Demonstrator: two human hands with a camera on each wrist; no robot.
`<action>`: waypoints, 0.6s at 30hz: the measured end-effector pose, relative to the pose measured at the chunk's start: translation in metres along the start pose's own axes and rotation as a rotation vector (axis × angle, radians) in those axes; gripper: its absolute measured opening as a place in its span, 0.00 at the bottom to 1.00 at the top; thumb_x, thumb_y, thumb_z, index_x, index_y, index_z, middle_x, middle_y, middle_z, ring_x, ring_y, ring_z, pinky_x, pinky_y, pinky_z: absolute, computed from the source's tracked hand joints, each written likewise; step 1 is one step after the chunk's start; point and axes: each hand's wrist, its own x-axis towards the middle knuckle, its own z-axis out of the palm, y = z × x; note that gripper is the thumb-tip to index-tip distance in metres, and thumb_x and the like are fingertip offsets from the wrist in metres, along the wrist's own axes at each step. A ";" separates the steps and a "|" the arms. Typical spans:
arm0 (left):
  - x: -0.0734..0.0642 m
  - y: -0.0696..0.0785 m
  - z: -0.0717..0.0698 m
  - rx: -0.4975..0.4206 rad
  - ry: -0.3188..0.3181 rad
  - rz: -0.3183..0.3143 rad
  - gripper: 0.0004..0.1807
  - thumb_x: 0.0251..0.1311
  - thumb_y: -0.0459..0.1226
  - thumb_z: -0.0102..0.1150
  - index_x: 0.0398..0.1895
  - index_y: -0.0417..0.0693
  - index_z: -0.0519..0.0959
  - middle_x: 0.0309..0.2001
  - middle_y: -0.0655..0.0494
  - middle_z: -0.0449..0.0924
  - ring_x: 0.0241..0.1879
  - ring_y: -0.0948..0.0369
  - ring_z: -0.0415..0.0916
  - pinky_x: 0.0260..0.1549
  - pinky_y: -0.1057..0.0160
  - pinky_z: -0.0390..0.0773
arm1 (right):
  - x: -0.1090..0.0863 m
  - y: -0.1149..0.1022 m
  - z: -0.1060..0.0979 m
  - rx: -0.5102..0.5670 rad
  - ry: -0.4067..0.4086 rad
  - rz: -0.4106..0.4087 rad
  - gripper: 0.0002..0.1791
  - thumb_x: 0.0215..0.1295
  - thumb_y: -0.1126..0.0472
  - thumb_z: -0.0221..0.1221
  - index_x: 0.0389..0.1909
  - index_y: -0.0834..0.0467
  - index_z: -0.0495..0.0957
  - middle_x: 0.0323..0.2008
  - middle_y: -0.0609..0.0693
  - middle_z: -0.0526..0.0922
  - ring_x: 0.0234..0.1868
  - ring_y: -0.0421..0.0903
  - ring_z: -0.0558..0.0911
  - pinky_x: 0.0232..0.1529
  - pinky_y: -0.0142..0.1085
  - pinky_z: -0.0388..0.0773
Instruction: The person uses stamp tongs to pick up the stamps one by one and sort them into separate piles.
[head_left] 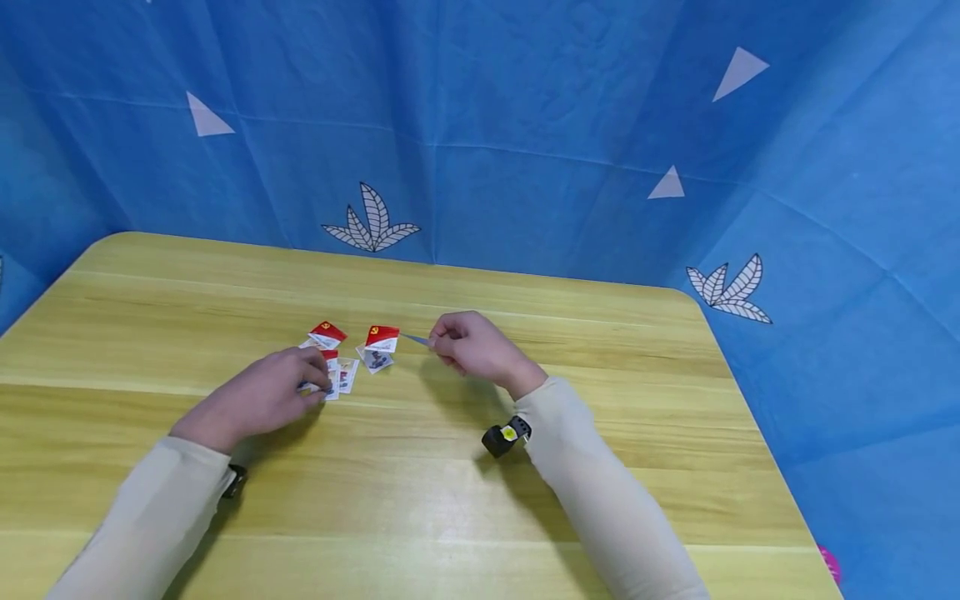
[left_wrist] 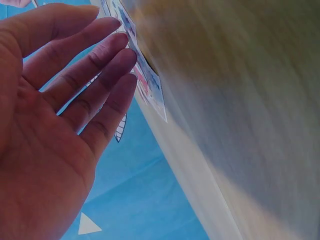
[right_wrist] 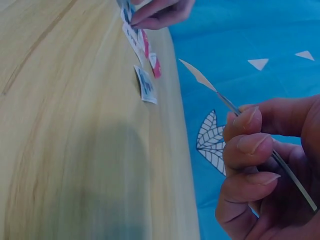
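My right hand (head_left: 480, 346) grips slim metal tweezers (right_wrist: 290, 177) between thumb and curled fingers. At their tip is a red-and-white stamp (head_left: 382, 337), seen from the right wrist as a narrow pale shape and apparently off the table. Just below it in the head view lies a stamp with a blue picture (head_left: 377, 360). My left hand (head_left: 277, 387) reaches over a group of stamps, its fingers loosely extended and fingertips at the stamps' edge; it partly hides them. Picture stamps (head_left: 347, 375) and another red-and-white stamp (head_left: 327, 335) show beside those fingers.
The stamps lie on a light wooden table (head_left: 420, 500) with rounded far corners. Behind and to the right hangs a blue cloth (head_left: 525, 100) with white triangles and leaf prints. A black strap with a small box (head_left: 504, 435) sits at the right wrist.
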 end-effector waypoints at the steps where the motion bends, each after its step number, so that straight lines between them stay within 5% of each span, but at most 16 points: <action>1: 0.000 0.000 0.000 0.004 -0.002 0.004 0.04 0.58 0.30 0.66 0.35 0.42 0.88 0.44 0.50 0.77 0.45 0.51 0.75 0.47 0.47 0.76 | -0.001 0.000 -0.001 -0.002 0.002 -0.003 0.10 0.73 0.66 0.51 0.39 0.72 0.75 0.21 0.50 0.70 0.17 0.44 0.66 0.22 0.33 0.66; 18: 0.000 0.000 -0.003 -0.032 -0.022 -0.004 0.04 0.57 0.31 0.66 0.34 0.39 0.87 0.44 0.51 0.76 0.43 0.52 0.74 0.45 0.48 0.77 | -0.017 0.009 -0.018 0.022 0.042 0.020 0.10 0.71 0.68 0.52 0.39 0.73 0.75 0.19 0.50 0.70 0.17 0.43 0.66 0.22 0.34 0.65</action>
